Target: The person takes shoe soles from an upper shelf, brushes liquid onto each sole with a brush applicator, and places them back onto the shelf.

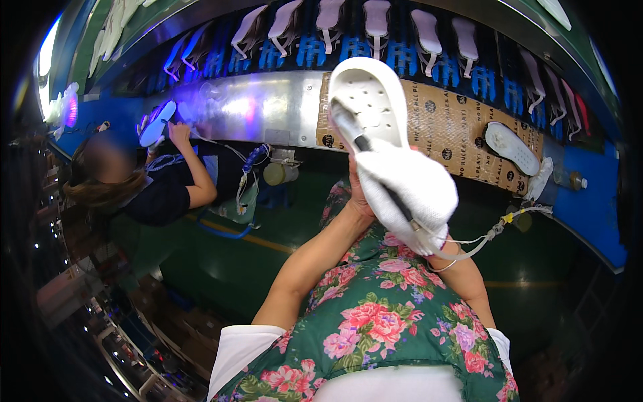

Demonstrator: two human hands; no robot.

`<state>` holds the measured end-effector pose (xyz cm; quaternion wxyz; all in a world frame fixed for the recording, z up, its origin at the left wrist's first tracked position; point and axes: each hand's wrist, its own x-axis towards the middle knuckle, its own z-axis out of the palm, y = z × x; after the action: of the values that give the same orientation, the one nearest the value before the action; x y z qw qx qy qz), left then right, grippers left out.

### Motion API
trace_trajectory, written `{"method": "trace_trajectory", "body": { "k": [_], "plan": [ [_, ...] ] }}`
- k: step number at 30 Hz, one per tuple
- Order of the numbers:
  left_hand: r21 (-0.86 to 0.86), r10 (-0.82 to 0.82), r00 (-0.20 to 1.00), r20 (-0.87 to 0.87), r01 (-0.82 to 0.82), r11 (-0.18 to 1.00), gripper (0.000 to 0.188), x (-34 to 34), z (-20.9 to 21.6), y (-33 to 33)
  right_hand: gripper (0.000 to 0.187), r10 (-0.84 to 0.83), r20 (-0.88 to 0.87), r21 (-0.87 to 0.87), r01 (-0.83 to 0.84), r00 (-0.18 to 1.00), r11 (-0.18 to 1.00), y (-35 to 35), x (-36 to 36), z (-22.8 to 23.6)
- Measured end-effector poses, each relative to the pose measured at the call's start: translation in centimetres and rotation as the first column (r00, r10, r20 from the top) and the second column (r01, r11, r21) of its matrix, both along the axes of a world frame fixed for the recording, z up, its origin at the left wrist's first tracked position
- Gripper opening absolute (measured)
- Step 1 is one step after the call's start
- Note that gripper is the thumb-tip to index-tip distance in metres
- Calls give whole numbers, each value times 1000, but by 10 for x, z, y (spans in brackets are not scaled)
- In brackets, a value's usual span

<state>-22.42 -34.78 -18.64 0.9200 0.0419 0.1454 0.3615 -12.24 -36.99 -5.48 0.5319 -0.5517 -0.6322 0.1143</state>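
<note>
Up close in front of me is a white clog point(395, 87) with round holes in its upper. My left hand point(360, 194) grips it from beneath, its fingers mostly hidden behind the shoe. A white knit glove covers my right hand point(425, 184), which is closed around the dark handle of a brush point(364, 142). The brush's pale bristles lie against the clog's left side, near the rim. A thin clear tube point(469, 253) runs from the handle's rear end past my right wrist.
Printed cardboard point(442, 137) covers the bench, with another white shoe point(512, 147) on it. A small bottle point(576, 179) stands at right. Pale strapped shoe parts point(377, 19) line the blue racks behind. At left a co-worker point(164, 181) holds a sole under violet light.
</note>
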Motion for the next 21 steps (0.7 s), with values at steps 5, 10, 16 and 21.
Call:
{"method": "trace_trajectory", "body": {
  "k": [5,10,16,21],
  "plan": [
    [-154,116,991,59,-106,982,102,-1,3,6,24,21,-143,-33,-26,990,999,1,14,-4],
    [-77,39,990,136,-29,997,103,0,10,11,28,110,-61,-142,-118,992,983,-3,6,0],
    [-156,33,998,58,-24,987,104,-8,15,20,23,25,-216,-101,-48,976,994,0,20,-6],
    [-123,11,972,235,19,992,108,-10,0,24,24,79,-116,-89,-90,990,992,-4,2,-9]
  ]
}}
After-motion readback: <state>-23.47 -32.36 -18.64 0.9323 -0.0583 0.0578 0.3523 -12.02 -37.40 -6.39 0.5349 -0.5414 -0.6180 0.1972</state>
